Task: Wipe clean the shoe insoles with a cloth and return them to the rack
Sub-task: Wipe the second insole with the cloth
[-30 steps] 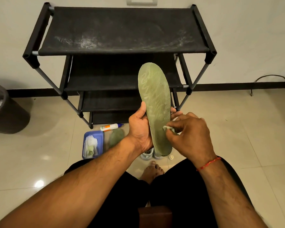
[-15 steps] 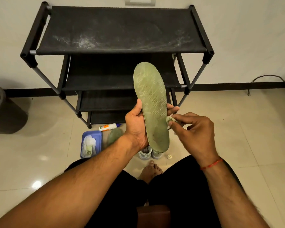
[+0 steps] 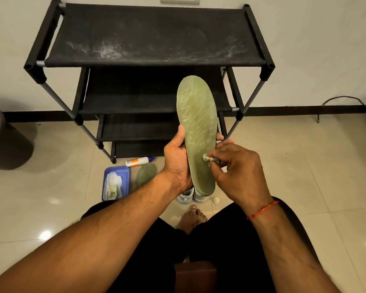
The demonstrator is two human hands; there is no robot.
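Note:
My left hand (image 3: 176,159) grips a green insole (image 3: 198,121) by its left edge and holds it upright in front of the black shoe rack (image 3: 154,37). Pinched in the fingers of my right hand (image 3: 239,172) is a small crumpled cloth (image 3: 209,159), pressed against the insole's lower half. A second green insole (image 3: 146,174) lies flat on the floor below the rack. Dust streaks mark the rack's top shelf.
A blue tray (image 3: 126,172) with wipes sits on the tiled floor left of the lying insole, a white bottle (image 3: 138,161) behind it. Grey shoes (image 3: 186,197) and a small white cap (image 3: 216,200) lie near my bare foot (image 3: 191,218). A dark bin (image 3: 2,140) stands far left.
The cloth slid from the insole's right edge back onto its surface. My left hand and the insole stayed nearly still.

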